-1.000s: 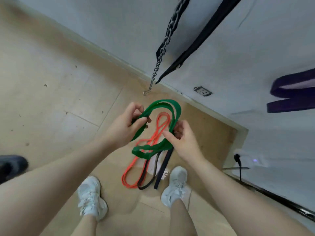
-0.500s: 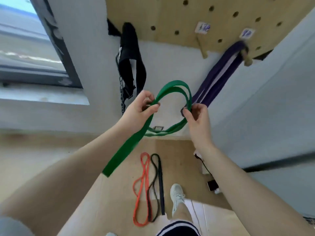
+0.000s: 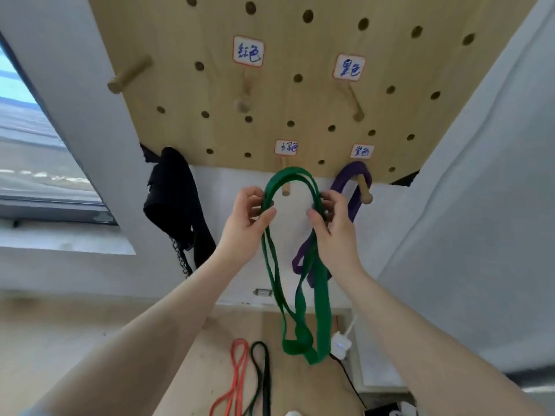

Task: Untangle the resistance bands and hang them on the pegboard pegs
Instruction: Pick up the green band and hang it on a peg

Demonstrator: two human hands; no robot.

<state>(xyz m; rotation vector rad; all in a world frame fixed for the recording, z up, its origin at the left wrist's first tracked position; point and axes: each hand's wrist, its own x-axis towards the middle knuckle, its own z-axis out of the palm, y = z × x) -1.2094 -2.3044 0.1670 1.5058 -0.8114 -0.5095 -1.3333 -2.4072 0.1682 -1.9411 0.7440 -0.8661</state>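
A person's left hand (image 3: 247,219) and right hand (image 3: 333,223) hold a wide green rubber resistance band (image 3: 295,295) up at a light wooden pegboard (image 3: 300,94) w/ dark round holes. Left thumb and fingers pinch the band's left strands; right fingers curl round the right strands. The doubled top loop arches around a short wooden peg (image 3: 285,183) below a small handwritten label (image 3: 286,147); can't tell if the band rests on the peg. Lower part of the band hangs in twisted folds between the forearms. Just right, a purple rubber band (image 3: 350,187) hangs on the next wooden peg (image 3: 364,189). On the tan floor below lie a thin red-orange band (image 3: 237,376) and a thin black band (image 3: 261,376), side by side. At left of the board hangs a black strap w/ a chain (image 3: 174,202); a white plug adapter (image 3: 341,345) sits near the wall.
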